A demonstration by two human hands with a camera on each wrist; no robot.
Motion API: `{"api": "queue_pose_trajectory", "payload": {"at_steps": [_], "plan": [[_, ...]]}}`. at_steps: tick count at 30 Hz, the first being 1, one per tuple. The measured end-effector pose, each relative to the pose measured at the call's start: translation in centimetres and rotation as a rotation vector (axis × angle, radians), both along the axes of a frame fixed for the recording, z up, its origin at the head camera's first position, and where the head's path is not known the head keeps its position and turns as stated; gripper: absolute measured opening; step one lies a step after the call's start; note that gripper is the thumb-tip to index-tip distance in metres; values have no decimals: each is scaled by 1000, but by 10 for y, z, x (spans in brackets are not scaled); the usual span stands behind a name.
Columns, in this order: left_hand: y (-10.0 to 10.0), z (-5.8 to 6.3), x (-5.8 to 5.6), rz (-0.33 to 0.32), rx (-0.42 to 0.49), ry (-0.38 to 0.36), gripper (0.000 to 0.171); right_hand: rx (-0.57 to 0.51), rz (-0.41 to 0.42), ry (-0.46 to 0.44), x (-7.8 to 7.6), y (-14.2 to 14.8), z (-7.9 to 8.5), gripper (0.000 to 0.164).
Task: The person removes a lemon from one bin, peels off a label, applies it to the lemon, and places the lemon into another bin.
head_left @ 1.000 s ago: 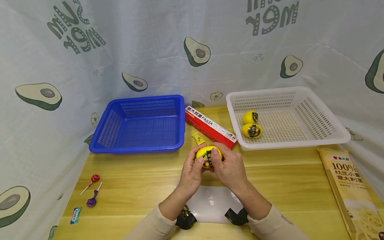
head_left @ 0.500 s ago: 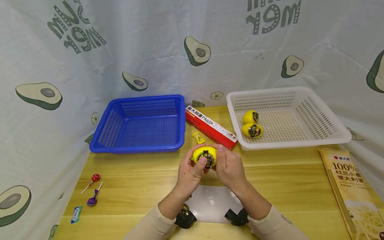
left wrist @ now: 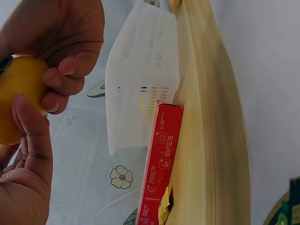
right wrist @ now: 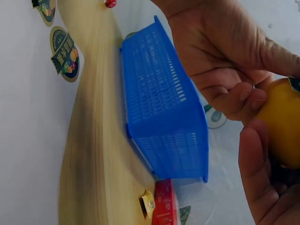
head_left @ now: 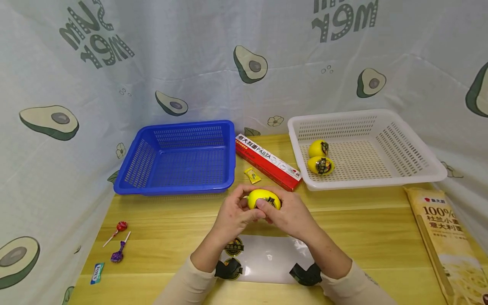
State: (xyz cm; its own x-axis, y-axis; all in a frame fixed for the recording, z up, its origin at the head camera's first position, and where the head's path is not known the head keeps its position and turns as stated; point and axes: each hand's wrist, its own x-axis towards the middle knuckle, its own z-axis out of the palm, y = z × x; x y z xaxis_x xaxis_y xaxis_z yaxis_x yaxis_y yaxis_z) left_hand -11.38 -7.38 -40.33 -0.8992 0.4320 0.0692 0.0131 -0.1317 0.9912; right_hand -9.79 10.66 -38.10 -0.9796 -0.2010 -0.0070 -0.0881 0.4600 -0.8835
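Note:
A yellow lemon (head_left: 263, 196) with a black label on its front is held between both hands over the table, in the middle of the head view. My left hand (head_left: 231, 214) grips its left end, fingers behind and thumb below. From the other side my right hand (head_left: 292, 214) holds it, its thumb lying across the label. Both wrist views show fingers curled against the lemon (left wrist: 21, 91). Under the forearms lies a white sheet (head_left: 267, 258) bearing round black-and-gold stickers (head_left: 234, 246), partly hidden by the wrists.
A blue basket (head_left: 174, 188) stands at back left. The white basket (head_left: 366, 184) at back right contains two labelled lemons (head_left: 320, 165). Between them lie a red pasta box (head_left: 268, 163) and a yellow candy (head_left: 252, 175). Lollipops (head_left: 117, 256) lie left, a pasta bag (head_left: 446, 237) right.
The lemon has turned in my hands, and its label faces lower. The left forearm has shifted left, uncovering stickers on the sheet. The right thumb has come back onto the label.

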Motion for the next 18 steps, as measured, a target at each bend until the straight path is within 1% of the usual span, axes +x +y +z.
{"api": "queue_pose_trajectory", "payload": {"at_steps": [4,6,9,14,18], "plan": [[-3,0,0,-17,0,62,79,-19,19,27,1,1,0,32],[-3,0,-1,-21,8,77,74,-38,28,47,2,2,0,34],[-4,1,-1,-27,14,88,72,-83,41,52,2,3,1,36],[-5,0,-3,-28,-16,108,73,-135,45,20,0,5,1,40],[-7,-1,-6,-30,-39,117,68,-170,35,-37,-3,5,1,45]]}}
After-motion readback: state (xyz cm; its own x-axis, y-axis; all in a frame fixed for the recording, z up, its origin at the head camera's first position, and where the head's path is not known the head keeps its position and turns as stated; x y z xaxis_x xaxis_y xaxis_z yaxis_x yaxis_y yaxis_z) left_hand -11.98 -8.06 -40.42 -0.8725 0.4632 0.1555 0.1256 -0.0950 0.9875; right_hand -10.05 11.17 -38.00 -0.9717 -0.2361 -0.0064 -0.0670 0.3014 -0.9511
